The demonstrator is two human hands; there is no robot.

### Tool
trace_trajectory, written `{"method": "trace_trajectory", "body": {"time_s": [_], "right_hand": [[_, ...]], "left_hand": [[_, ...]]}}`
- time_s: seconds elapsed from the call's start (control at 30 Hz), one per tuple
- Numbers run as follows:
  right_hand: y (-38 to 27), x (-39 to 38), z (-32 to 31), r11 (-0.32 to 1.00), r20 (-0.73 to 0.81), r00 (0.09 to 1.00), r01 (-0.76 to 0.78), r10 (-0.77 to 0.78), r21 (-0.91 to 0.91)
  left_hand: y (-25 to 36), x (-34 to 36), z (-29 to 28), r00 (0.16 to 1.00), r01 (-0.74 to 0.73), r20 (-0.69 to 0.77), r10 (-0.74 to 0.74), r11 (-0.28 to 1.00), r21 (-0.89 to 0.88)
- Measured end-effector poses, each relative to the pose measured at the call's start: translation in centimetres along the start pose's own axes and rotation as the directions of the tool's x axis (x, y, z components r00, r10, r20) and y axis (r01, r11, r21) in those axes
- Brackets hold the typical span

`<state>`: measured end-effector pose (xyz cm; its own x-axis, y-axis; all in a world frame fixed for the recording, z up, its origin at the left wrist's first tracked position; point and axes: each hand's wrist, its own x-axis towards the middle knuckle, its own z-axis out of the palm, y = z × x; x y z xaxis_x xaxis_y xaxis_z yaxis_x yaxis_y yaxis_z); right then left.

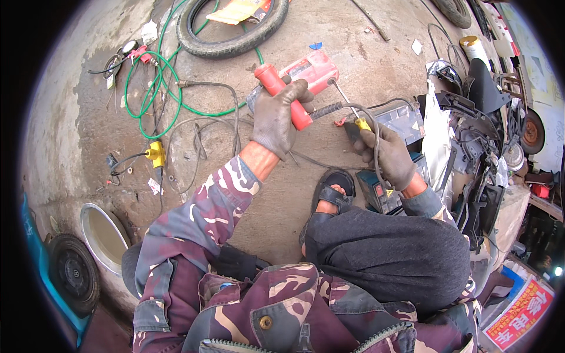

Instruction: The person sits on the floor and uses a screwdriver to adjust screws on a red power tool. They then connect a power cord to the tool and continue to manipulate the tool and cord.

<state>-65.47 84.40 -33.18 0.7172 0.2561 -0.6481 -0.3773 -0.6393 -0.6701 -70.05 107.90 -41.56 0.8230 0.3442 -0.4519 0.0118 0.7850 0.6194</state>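
Note:
My left hand (276, 120), in a grey work glove, is closed around the red cylindrical part of a corded red power tool (315, 69), holding it above the concrete floor. From the near end of that part a dark power cord (326, 110) runs across to my right hand and bends down past it. My gloved right hand (391, 154) grips a screwdriver (363, 124) by its yellow handle. The screwdriver's shaft points up and left, its tip at the right end of the tool's red body. Whether the tip sits in a screw is too small to tell.
A loose tyre (232, 44) lies at the far side, beside a coiled green hose (141, 115). A yellow connector (155, 153) and cables lie left. Black scrap parts (471, 141) pile up right. A white basin (106, 235) and a wheel (73, 273) stand near left.

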Motion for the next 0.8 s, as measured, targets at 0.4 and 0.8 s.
{"method": "trace_trajectory", "body": {"time_s": [0.4,0.8], "right_hand": [[0.2,0.2,1.3,0.886,-0.129,0.942,0.238,-0.311,-0.398],[-2.2,1.1,-2.1,0.711,0.435,0.885,-0.414,0.167,0.568]], "left_hand": [[0.5,0.2,0.1,1.0,0.017,0.027,-0.016,0.999,-0.043],[0.1,0.1,-0.2,0.993,0.07,0.093,-0.077,0.995,0.076]]}}
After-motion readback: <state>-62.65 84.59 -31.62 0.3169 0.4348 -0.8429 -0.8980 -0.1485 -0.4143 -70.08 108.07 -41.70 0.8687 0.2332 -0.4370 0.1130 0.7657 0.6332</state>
